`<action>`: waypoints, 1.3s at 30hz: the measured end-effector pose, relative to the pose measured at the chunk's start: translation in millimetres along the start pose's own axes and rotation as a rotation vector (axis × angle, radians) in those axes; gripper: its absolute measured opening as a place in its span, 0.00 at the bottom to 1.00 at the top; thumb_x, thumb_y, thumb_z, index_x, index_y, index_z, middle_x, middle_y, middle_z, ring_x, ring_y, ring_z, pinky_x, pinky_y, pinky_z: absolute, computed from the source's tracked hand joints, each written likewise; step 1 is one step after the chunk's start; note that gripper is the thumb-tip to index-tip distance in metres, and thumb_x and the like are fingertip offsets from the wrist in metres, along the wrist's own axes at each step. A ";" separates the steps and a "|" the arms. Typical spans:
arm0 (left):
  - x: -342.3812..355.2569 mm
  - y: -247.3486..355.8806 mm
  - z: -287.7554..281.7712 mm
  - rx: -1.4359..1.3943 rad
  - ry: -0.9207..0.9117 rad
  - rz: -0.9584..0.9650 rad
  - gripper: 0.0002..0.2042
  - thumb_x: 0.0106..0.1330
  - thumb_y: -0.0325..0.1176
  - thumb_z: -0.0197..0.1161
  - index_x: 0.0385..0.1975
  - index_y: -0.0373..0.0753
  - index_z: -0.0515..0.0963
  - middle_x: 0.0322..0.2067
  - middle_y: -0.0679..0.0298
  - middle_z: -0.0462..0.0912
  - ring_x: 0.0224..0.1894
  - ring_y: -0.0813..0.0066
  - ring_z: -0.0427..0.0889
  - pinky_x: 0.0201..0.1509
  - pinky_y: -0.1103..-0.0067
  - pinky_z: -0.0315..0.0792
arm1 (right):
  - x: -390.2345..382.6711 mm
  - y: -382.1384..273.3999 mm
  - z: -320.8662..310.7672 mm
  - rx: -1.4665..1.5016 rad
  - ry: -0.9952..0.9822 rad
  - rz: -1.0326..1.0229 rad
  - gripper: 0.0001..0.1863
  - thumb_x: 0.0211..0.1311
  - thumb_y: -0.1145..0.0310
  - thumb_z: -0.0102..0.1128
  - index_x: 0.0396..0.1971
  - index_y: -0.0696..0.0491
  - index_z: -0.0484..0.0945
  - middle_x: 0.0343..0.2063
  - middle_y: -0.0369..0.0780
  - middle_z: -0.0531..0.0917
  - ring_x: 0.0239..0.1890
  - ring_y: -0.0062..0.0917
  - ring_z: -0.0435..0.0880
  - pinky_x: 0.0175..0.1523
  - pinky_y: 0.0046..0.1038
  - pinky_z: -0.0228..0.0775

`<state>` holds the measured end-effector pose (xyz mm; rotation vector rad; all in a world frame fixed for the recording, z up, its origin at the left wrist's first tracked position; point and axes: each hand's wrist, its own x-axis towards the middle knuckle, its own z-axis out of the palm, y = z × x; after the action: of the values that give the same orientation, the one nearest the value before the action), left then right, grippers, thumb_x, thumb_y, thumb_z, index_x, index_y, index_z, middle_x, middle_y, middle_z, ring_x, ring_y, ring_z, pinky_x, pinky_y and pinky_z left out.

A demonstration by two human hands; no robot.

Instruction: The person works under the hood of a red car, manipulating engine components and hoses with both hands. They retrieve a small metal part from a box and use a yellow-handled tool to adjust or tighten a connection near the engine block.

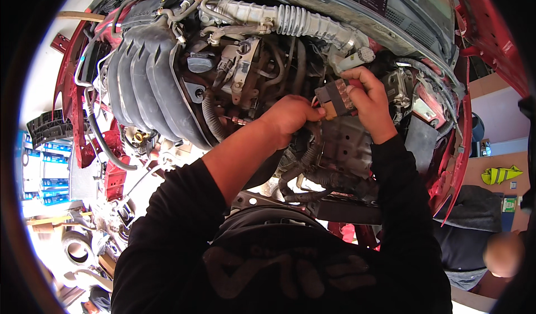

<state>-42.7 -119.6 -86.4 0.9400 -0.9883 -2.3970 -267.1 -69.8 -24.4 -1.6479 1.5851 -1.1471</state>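
Head view shows right fingers (363, 76) gripping a dark connector block (336, 97) (left fingers (311, 112) at its edge, grip unclear).

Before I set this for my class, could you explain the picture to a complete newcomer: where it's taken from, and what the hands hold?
There is no robot: a person wears the camera on their head, looking down. Its fisheye lens bends straight edges.

The bare right hand grips a small dark block with an orange-brown part. The left hand has its fingertips at the block's lower left end; its exact hold is hard to see.

Instead of a tabletop, beneath them is a red car's open engine bay. A ribbed dark plastic part sits to the left, and a silver corrugated pipe runs above.
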 end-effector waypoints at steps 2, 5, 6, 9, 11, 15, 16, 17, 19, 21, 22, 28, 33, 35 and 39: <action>-0.8 -4.5 4.0 -0.074 0.001 0.002 0.08 0.71 0.29 0.73 0.44 0.32 0.86 0.36 0.60 0.88 0.37 0.68 0.86 0.47 0.71 0.78 | 0.5 2.2 0.4 -0.011 -0.009 -0.020 0.14 0.71 0.73 0.56 0.53 0.54 0.83 0.40 0.32 0.83 0.37 0.13 0.79 0.33 0.21 0.75; 2.0 -9.6 9.0 -0.120 0.013 0.046 0.07 0.72 0.28 0.72 0.44 0.32 0.85 0.36 0.61 0.88 0.36 0.69 0.85 0.45 0.71 0.77 | 1.0 6.7 -0.2 0.016 -0.021 -0.010 0.14 0.71 0.74 0.56 0.53 0.55 0.83 0.40 0.33 0.83 0.37 0.13 0.79 0.35 0.21 0.75; 3.4 -10.9 10.1 -0.105 0.025 0.058 0.07 0.72 0.28 0.72 0.44 0.32 0.85 0.36 0.61 0.88 0.36 0.69 0.84 0.44 0.71 0.77 | 1.6 8.5 0.3 -0.005 -0.012 -0.035 0.14 0.71 0.74 0.55 0.53 0.55 0.83 0.40 0.33 0.83 0.37 0.13 0.79 0.36 0.21 0.74; 5.1 -12.3 8.9 -0.134 0.038 0.054 0.07 0.70 0.28 0.73 0.40 0.31 0.85 0.35 0.59 0.88 0.36 0.68 0.84 0.46 0.69 0.76 | 3.2 11.7 4.3 -0.051 0.008 -0.130 0.14 0.71 0.74 0.55 0.53 0.55 0.83 0.39 0.32 0.83 0.37 0.13 0.78 0.38 0.21 0.74; 5.8 -9.0 6.7 -0.117 0.011 0.050 0.07 0.70 0.29 0.73 0.40 0.31 0.85 0.35 0.60 0.88 0.37 0.69 0.84 0.46 0.70 0.76 | 3.6 11.3 6.6 -0.077 0.025 -0.172 0.15 0.71 0.74 0.55 0.53 0.56 0.83 0.38 0.32 0.82 0.37 0.13 0.78 0.39 0.22 0.74; -0.5 3.1 1.4 0.019 -0.072 0.045 0.10 0.76 0.34 0.70 0.45 0.32 0.85 0.36 0.62 0.88 0.36 0.73 0.84 0.44 0.73 0.77 | -0.7 4.1 2.4 0.038 0.002 0.043 0.15 0.70 0.75 0.56 0.54 0.56 0.83 0.38 0.32 0.82 0.38 0.13 0.79 0.40 0.21 0.75; -3.6 4.8 2.0 0.059 -0.063 0.037 0.11 0.77 0.35 0.69 0.46 0.32 0.85 0.36 0.63 0.88 0.36 0.74 0.84 0.43 0.73 0.77 | -2.3 2.3 1.3 0.069 0.003 0.087 0.16 0.70 0.75 0.56 0.54 0.56 0.83 0.38 0.31 0.83 0.38 0.13 0.79 0.40 0.21 0.75; -6.5 6.1 3.0 0.056 -0.045 0.036 0.12 0.78 0.37 0.69 0.46 0.32 0.86 0.36 0.64 0.87 0.36 0.75 0.84 0.43 0.74 0.76 | -3.3 0.6 0.1 0.106 -0.001 0.115 0.16 0.70 0.75 0.56 0.55 0.56 0.83 0.39 0.31 0.83 0.38 0.12 0.80 0.39 0.21 0.76; -12.3 7.2 5.0 0.058 0.030 0.055 0.14 0.79 0.40 0.68 0.48 0.33 0.86 0.36 0.66 0.87 0.36 0.77 0.83 0.43 0.75 0.76 | -1.2 -1.6 -1.9 0.060 -0.027 0.051 0.19 0.69 0.75 0.54 0.57 0.59 0.82 0.46 0.35 0.85 0.47 0.17 0.82 0.53 0.24 0.75; -12.1 11.3 0.8 0.206 0.076 0.078 0.14 0.81 0.40 0.66 0.48 0.34 0.86 0.35 0.68 0.85 0.38 0.79 0.81 0.45 0.77 0.74 | -1.8 -2.1 -4.0 0.029 -0.056 0.036 0.20 0.68 0.76 0.53 0.58 0.61 0.82 0.50 0.37 0.86 0.52 0.20 0.83 0.60 0.25 0.74; -10.3 11.8 -0.9 0.267 0.091 0.122 0.14 0.82 0.41 0.65 0.49 0.35 0.86 0.35 0.69 0.85 0.38 0.80 0.80 0.46 0.78 0.74 | -1.7 -1.7 -5.3 0.017 -0.068 0.053 0.21 0.68 0.76 0.53 0.58 0.61 0.82 0.51 0.37 0.86 0.53 0.20 0.83 0.61 0.25 0.74; 1.4 7.0 -8.3 0.291 -0.015 0.253 0.12 0.82 0.37 0.62 0.43 0.33 0.85 0.31 0.67 0.85 0.34 0.79 0.79 0.41 0.75 0.76 | -3.9 0.1 -6.7 0.019 -0.081 0.048 0.18 0.70 0.74 0.55 0.57 0.55 0.84 0.41 0.31 0.86 0.36 0.11 0.81 0.33 0.20 0.76; 5.6 10.9 -9.6 0.441 -0.005 0.235 0.10 0.83 0.34 0.61 0.39 0.36 0.83 0.27 0.69 0.82 0.29 0.81 0.77 0.34 0.79 0.71 | -5.6 -5.6 -4.0 -0.017 -0.079 0.009 0.17 0.71 0.74 0.54 0.56 0.55 0.83 0.39 0.32 0.86 0.36 0.11 0.81 0.33 0.20 0.76; 7.5 11.7 -9.2 0.479 0.022 0.259 0.10 0.81 0.34 0.63 0.38 0.35 0.84 0.26 0.67 0.82 0.29 0.78 0.78 0.35 0.76 0.72 | -6.6 -7.9 -3.3 -0.025 -0.083 0.003 0.17 0.71 0.75 0.54 0.56 0.56 0.83 0.39 0.32 0.85 0.35 0.11 0.80 0.33 0.20 0.76; 15.2 14.1 -6.6 0.576 0.051 0.361 0.12 0.77 0.35 0.66 0.38 0.31 0.85 0.25 0.61 0.81 0.29 0.72 0.79 0.38 0.69 0.74 | -7.1 -6.4 -3.8 -0.018 -0.083 -0.011 0.17 0.71 0.75 0.53 0.56 0.56 0.82 0.38 0.33 0.85 0.35 0.11 0.80 0.33 0.20 0.75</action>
<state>-47.5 -140.9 -86.3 0.8957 -1.7111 -1.8085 -266.8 -61.5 -18.4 -1.6953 1.5403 -1.0585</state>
